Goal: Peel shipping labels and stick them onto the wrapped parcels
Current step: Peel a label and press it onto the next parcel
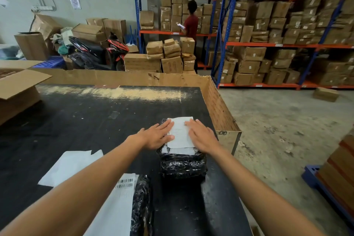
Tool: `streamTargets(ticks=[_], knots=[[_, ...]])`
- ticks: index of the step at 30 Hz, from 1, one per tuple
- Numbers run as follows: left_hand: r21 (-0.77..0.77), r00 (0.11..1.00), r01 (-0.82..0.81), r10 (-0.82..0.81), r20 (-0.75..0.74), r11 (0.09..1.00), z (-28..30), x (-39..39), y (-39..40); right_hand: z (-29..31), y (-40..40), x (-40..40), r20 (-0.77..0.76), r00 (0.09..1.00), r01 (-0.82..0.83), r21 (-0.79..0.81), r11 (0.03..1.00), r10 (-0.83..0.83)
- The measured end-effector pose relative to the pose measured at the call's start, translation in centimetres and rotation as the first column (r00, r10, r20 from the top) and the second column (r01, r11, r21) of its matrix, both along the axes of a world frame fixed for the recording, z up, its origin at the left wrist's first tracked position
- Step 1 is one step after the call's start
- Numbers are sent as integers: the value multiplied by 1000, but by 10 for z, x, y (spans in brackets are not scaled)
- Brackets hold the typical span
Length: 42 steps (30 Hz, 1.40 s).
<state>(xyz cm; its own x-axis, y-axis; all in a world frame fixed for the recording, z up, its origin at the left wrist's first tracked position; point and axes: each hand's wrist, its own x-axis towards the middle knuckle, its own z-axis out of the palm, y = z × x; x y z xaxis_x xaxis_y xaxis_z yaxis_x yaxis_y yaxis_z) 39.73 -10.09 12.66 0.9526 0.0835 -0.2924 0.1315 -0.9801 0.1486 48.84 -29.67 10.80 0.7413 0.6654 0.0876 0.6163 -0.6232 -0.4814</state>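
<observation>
A parcel wrapped in black plastic point(183, 165) stands on the black table point(86, 120), right of centre. A white shipping label point(181, 132) lies flat on its top. My left hand point(157, 134) rests palm down on the label's left edge, fingers spread. On the label's right edge my right hand point(201, 136) lies flat in the same way. Neither hand grips anything. A second black wrapped parcel point(141, 207) lies near the front edge, with a barcode label sheet point(116, 203) against its left side, partly under my left forearm.
A blank white backing sheet point(69, 165) lies on the table to the left. Cardboard walls point(220, 109) border the table's far and right edges. An open carton point(17, 84) sits at the left. Shelves of brown boxes point(277, 34) and a person point(191, 23) stand beyond.
</observation>
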Motion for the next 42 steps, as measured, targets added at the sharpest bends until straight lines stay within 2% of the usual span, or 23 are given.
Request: streamTargets(ticks=[2,5,8,10,14,20,26,29,32,35,38,42], knots=[[90,999,11,-6,-53,996,10,1,1,-12,-3,0,65,997,-23,-151,988,33],[245,989,61,-25,-146,968,25,8,-5,-14,-5,2,131,990,-9,-246,969,43],[390,990,124,-90,-104,912,36,16,-13,1,5,16,129,992,28,-205,978,-2],[361,990,130,-102,-97,924,38,18,-12,9,13,25,96,995,39,-173,984,-22],[222,989,45,-11,-150,974,35,23,-1,1,19,31,119,993,8,-230,973,20],[337,978,80,-9,-206,938,49,42,-14,-12,20,31,149,988,67,-130,989,-47],[363,970,58,34,-242,930,49,48,-18,-16,15,34,43,993,117,-87,989,-113],[344,971,111,-28,-237,932,57,47,-28,-12,11,34,-37,992,117,13,993,-117],[164,968,98,-56,-244,982,62,42,-24,-8,-10,39,-265,960,-64,93,994,87],[77,970,63,-43,-238,995,57,31,-19,-3,-30,47,-428,869,-260,35,965,250],[35,973,4,4,-230,999,54,27,-18,7,-31,56,-519,813,-330,-38,943,264],[14,964,26,-21,-265,1000,49,34,-15,13,-28,68,-622,743,-375,-78,924,249]])
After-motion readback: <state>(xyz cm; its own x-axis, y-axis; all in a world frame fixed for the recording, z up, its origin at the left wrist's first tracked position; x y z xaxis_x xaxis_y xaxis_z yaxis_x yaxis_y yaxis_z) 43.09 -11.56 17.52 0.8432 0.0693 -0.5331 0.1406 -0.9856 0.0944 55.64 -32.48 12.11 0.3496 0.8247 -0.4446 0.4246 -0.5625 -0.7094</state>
